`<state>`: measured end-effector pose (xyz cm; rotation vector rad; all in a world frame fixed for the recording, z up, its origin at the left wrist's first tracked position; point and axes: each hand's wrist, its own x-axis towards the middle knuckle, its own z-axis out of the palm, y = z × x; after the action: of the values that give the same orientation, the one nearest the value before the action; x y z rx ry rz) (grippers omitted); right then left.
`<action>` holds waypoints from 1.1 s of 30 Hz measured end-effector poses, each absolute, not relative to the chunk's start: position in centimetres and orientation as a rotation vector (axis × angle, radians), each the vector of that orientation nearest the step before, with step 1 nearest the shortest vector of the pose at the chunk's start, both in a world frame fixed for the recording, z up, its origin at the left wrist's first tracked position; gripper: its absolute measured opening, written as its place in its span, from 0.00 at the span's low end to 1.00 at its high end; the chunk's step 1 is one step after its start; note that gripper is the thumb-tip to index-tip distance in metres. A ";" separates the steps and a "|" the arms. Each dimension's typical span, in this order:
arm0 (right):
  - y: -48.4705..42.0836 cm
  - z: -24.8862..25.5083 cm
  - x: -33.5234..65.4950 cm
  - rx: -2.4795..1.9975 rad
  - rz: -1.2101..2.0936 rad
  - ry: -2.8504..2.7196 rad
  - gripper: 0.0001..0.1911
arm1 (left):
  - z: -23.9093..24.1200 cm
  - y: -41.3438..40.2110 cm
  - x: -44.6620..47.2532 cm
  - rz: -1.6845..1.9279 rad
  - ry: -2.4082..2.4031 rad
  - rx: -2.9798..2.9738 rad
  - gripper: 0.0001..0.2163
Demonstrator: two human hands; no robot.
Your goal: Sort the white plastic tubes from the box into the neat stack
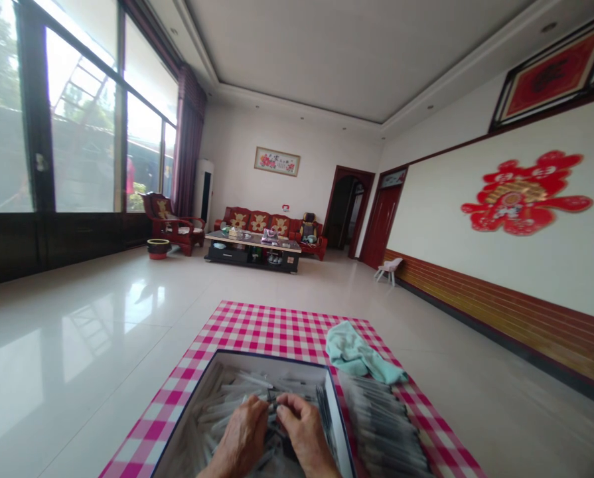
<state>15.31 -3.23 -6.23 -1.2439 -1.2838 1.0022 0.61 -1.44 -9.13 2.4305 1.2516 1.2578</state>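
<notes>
My left hand (pixel 244 428) and my right hand (pixel 304 425) meet over a shallow box (pixel 344 425) with a dark blue rim and pale inner walls. Fingers of both hands are pinched close together around something small and dark, mostly hidden by the fingertips. Translucent whitish pen-like tubes (pixel 217 405) lie loosely across the box, under and around my hands. Darker slim pieces (pixel 324 401) lie along its right side. Outside the box, to the right, a row of dark, clear-bodied pens (pixel 386 421) is laid side by side, somewhat blurred.
A crumpled mint-green cloth (pixel 359 355) rests beyond the pens on a pink-and-white checked tablecloth (pixel 271 325). Farther off stand a low coffee table (pixel 251 255), a red wooden sofa (pixel 257 222), an armchair (pixel 172 226), a plant pot (pixel 158 249) and a small white chair (pixel 389 269).
</notes>
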 end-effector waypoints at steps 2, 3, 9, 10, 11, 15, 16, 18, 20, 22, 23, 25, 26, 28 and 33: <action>-3.2 -6.3 15.4 -1.243 0.975 -1.316 0.12 | -9.0 -1.4 0.6 1.261 1.287 2.464 0.13; -3.2 -6.3 15.5 -1.242 0.966 -1.324 0.13 | -8.9 -1.5 0.5 1.262 1.302 2.487 0.13; -3.5 -5.6 15.5 -1.235 0.929 -1.309 0.13 | -8.3 -1.7 0.4 1.201 1.377 2.553 0.12; -3.5 -5.5 15.5 -1.233 0.926 -1.309 0.13 | -8.3 -1.7 0.4 1.219 1.374 2.553 0.12; -3.5 -5.4 15.4 -1.230 0.927 -1.307 0.13 | -8.3 -1.7 0.4 1.246 1.368 2.550 0.12; -3.6 -5.2 15.2 -1.197 0.983 -1.273 0.14 | -8.4 -1.6 0.4 1.293 1.363 2.527 0.11; -3.6 -5.1 15.1 -1.188 1.001 -1.261 0.15 | -8.4 -1.7 0.4 1.284 1.363 2.525 0.11; -3.7 -4.9 15.1 -1.173 1.032 -1.252 0.17 | -8.3 -1.7 0.3 1.273 1.355 2.525 0.11; -3.8 -4.7 15.1 -1.166 1.049 -1.267 0.19 | -8.3 -1.8 0.2 1.277 1.338 2.524 0.11; -3.9 -4.6 15.2 -1.165 1.037 -1.297 0.20 | -8.3 -1.8 0.2 1.282 1.321 2.527 0.12; -3.9 -4.6 15.2 -1.167 1.021 -1.316 0.21 | -8.3 -1.8 0.2 1.281 1.316 2.529 0.12; -4.0 -4.7 15.2 -1.168 0.981 -1.359 0.20 | -8.1 -1.9 0.2 1.268 1.318 2.532 0.12; -4.0 -4.8 15.3 -1.165 0.961 -1.386 0.20 | -8.0 -2.0 0.2 1.261 1.320 2.533 0.12; -4.0 -5.1 15.3 -1.168 0.918 -1.449 0.19 | -7.7 -2.2 0.3 1.247 1.326 2.538 0.13; -3.8 -5.8 15.0 -1.290 0.681 -1.593 0.21 | -6.8 -2.8 0.4 1.173 1.348 2.583 0.14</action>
<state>15.02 -3.85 -5.85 -1.2901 -1.5933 0.6805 0.39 -2.78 -6.83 2.5827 1.3479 1.1732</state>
